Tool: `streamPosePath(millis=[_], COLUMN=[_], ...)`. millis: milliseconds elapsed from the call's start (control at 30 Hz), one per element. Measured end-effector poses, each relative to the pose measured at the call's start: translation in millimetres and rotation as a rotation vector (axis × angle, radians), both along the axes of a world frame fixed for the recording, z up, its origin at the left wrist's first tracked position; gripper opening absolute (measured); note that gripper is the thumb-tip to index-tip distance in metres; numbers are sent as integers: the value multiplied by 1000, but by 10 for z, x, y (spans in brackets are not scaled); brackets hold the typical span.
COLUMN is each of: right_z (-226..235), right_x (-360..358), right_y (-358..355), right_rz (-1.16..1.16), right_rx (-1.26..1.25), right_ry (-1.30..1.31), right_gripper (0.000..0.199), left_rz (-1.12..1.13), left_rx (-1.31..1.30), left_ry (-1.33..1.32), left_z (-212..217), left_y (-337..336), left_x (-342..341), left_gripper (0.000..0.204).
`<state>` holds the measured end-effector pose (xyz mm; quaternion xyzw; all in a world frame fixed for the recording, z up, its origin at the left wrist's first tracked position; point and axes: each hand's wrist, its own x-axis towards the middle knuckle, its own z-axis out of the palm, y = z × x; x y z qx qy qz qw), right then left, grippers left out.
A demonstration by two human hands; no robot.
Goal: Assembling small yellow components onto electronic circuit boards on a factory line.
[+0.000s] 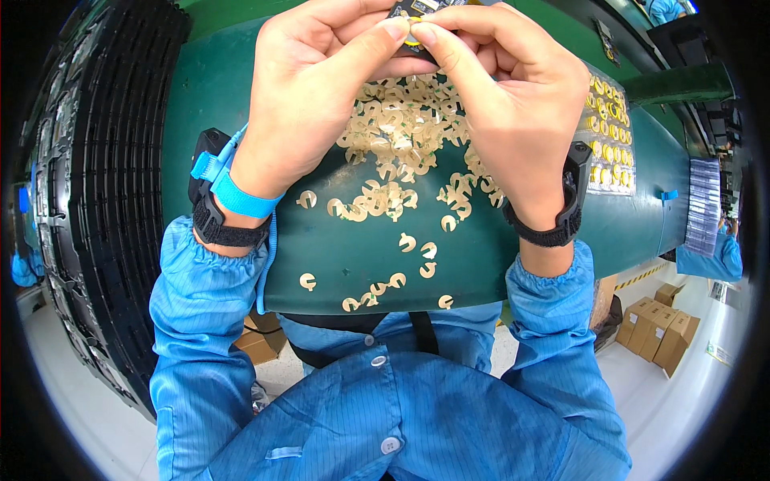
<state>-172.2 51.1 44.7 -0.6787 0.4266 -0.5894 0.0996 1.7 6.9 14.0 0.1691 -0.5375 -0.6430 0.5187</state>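
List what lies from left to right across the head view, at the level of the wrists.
Stack of black trays → blue wrist strap on the left hand's wrist → scattered tan C-shaped pieces on the green table → black wristband below the right hand → sheet of yellow rings → co-worker's blue sleeve.

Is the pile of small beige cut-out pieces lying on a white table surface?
No, the beige cut-out pieces lie scattered on a dark green table surface, below both hands.
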Motion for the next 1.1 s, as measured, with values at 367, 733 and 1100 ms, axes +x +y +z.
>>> streamPosePath(millis=[367,733,1100], right_z=[29,43,-108], right_x=[15,15,-76], right_y=[-38,-50,-129], right_rz=[66,-11,-82], right_rx=[44,-195,-242], right_ry=[57,235,370], right_gripper=[16,22,24], left_rz=[24,20,72], left_rx=[23,137,55], left_ry=[-6,29,36], left_z=[32,132,73], left_y=[-30,39,-18], left_x=[57,9,-55], left_gripper=[31,32,32])
